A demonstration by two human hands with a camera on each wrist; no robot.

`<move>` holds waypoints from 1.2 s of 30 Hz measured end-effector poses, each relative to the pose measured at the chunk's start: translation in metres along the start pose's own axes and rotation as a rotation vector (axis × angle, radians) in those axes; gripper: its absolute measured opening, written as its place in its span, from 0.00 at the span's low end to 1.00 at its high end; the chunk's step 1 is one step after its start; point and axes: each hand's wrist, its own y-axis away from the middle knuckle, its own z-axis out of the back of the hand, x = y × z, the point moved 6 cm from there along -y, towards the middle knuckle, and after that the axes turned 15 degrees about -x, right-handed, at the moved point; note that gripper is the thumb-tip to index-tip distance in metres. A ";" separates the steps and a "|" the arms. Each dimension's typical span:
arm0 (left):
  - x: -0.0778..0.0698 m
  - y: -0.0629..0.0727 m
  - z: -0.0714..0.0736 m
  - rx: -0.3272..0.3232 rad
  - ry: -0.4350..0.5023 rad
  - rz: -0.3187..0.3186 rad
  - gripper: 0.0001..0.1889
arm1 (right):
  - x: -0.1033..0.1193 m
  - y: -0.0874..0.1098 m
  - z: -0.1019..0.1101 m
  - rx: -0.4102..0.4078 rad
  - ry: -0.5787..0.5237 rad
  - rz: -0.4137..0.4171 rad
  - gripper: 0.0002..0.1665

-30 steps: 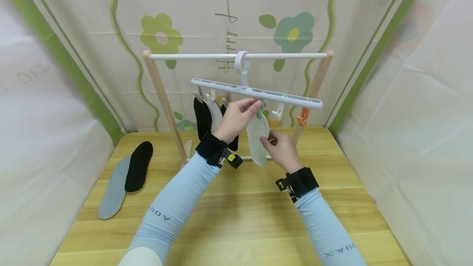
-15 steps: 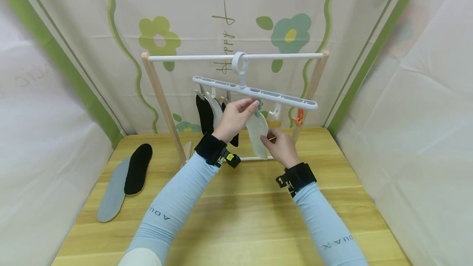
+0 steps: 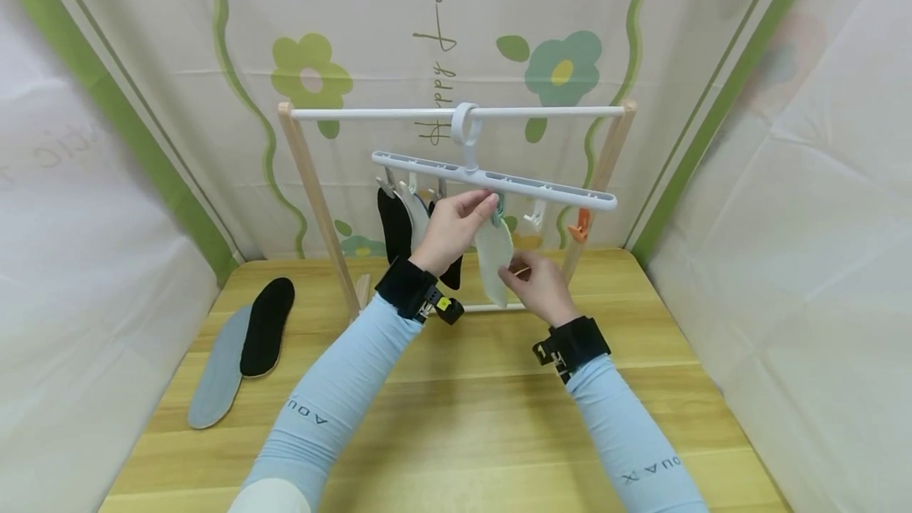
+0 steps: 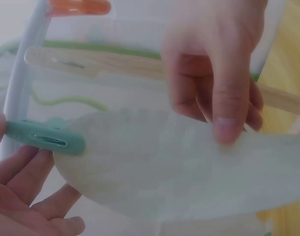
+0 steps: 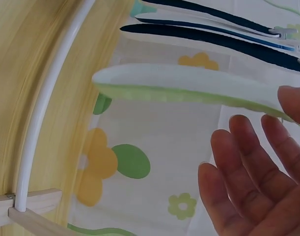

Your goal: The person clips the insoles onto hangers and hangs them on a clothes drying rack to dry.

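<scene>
A pale, greenish-white insole (image 3: pixel 494 260) hangs from a mint-green clothespin (image 4: pixel 45 136) under the grey clip hanger (image 3: pixel 492 178). My left hand (image 3: pixel 453 229) pinches the handles of this clothespin between thumb and fingers. Its jaws lie over the insole's upper end in the left wrist view. Lower down, my right hand (image 3: pixel 543 285) pinches the insole's right edge, thumb on its pale face. The right wrist view shows the insole (image 5: pixel 179 84) nearly edge-on, with a light green side. Black insoles (image 3: pixel 394 222) and a white one hang from other clips on the hanger's left half, partly behind my left hand.
The hanger's ring hooks over the white rail (image 3: pixel 370 113) of a wooden-legged rack. A white clip (image 3: pixel 535 216) and an orange clip (image 3: pixel 580 226) hang at the right. On the table's left lie a black insole (image 3: pixel 267 327) and a grey insole (image 3: pixel 219 374), overlapping.
The insole has turned slightly, and its lower end sits a little higher in the head view. Both hands keep their hold, almost unmoved.
</scene>
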 end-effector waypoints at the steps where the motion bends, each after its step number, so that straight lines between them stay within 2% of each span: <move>1: 0.000 0.000 0.001 -0.003 0.002 0.001 0.23 | 0.000 0.001 0.000 0.006 -0.003 -0.001 0.15; 9: -0.003 0.007 0.005 -0.008 -0.011 -0.029 0.26 | -0.007 0.010 0.002 0.054 -0.031 -0.029 0.22; 17: -0.008 0.016 0.011 -0.007 -0.020 -0.044 0.28 | -0.015 0.028 0.022 0.052 0.025 -0.032 0.26; 21: -0.009 0.025 0.020 0.006 -0.024 -0.043 0.28 | -0.019 0.037 0.033 0.034 0.022 -0.019 0.26; 24: -0.007 0.034 0.032 0.000 -0.041 -0.058 0.27 | -0.022 0.044 0.043 0.022 0.005 -0.014 0.27; 28: 0.001 0.045 0.056 -0.051 -0.061 -0.077 0.26 | -0.024 0.052 0.058 0.005 -0.005 -0.015 0.26; 36: 0.028 0.075 0.119 -0.182 -0.078 -0.038 0.23 | -0.032 0.072 0.085 -0.049 0.030 -0.024 0.23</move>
